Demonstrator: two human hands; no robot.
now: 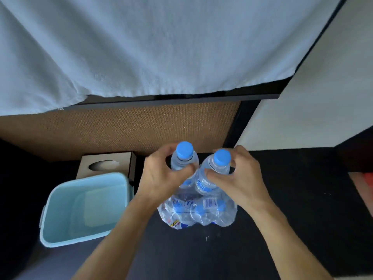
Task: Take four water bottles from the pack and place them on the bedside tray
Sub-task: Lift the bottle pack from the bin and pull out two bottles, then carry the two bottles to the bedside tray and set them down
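Blue-capped bottles, one per hand — left hand (161, 176) is wrapped around the left bottle (184, 158), right hand (238, 178) is closed on the right bottle (217, 168), both raised above the shrink-wrapped pack (197, 213) on the dark tabletop (282, 209). Light blue tray (60, 237) sits just left of the pack — nothing in it.

The picture is dim and soft, a bit blurry, with bent edges and dark lower corners.
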